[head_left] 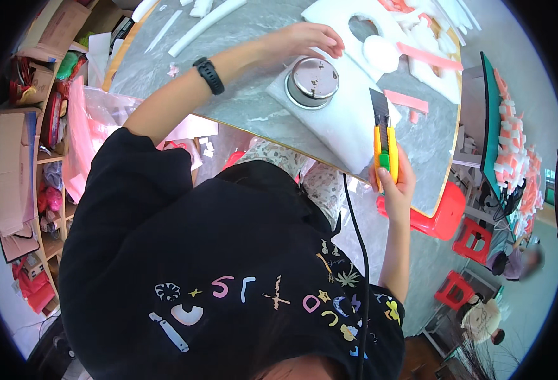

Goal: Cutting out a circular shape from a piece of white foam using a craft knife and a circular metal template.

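My right hand [395, 180] grips a yellow utility knife [385, 145] with a green slider, its dark blade extended and pointing away from me. Over the table, my left hand [307, 41] reaches past a round metal tin [313, 82], fingers apart and nothing held. The tin has a shiny top with brown specks and rests on a sheet of white foam [348, 130]. A round white foam disc [380, 54] lies to the right of my left hand, beside a larger foam piece with a round hole [329, 14]. Pink foam strips [407, 101] lie near the blade tip.
The marbled grey table [228, 111] has more foam offcuts [206, 28] at its far left. Shelves with boxes and bags [54, 158] stand at left. Red stools [440, 212], another table with pink-and-white foam pieces [510, 136], and other people [481, 316] are at right. A black cable [356, 234] hangs before me.
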The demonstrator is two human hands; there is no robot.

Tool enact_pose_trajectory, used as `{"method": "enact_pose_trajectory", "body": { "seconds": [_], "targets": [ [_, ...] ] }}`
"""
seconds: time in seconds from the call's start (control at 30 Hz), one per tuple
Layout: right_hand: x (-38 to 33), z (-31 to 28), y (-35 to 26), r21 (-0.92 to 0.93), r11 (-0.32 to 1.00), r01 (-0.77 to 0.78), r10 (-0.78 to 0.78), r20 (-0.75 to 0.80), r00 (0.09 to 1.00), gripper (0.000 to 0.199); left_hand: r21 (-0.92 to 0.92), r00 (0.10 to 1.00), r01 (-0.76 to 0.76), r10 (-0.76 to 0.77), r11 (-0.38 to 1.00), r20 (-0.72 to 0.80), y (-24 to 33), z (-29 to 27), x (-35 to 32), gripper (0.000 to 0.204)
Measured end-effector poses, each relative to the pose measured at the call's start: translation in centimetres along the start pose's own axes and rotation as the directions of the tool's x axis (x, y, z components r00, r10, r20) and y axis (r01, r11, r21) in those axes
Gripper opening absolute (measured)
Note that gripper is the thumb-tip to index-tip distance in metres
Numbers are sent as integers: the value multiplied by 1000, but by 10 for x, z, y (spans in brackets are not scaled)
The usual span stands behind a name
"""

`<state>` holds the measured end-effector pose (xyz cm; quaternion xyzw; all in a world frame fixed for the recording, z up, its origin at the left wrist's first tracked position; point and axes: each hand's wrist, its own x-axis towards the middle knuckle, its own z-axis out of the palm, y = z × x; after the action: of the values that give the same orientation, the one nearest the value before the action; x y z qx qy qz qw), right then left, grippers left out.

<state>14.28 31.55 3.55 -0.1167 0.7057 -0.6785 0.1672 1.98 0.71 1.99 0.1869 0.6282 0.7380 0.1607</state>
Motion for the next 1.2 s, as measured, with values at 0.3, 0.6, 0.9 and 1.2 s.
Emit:
{"method": "enact_pose_trajectory", "body": {
  "seconds": [0.3,0.6,0.9,1.2],
  "targets": [
    [7,-5,-8,-594,763,255,-228,122,966,49,711,993,-98,26,696,112,46,-57,-40,33],
    [-17,1,-8,-583,804,-120,34,-156,987,23,558,967,175,-247,811,55,14,-60,-29,46],
    [-29,2,7,-348,932,-105,15,-252,968,24,449,966,258,-241,855,-96,1,-16,-34,62],
    [-13,-13,3,-425,890,-167,8,-352,936,27,877,939,-294,286,380,191,33,27,-75,67]
  ]
}}
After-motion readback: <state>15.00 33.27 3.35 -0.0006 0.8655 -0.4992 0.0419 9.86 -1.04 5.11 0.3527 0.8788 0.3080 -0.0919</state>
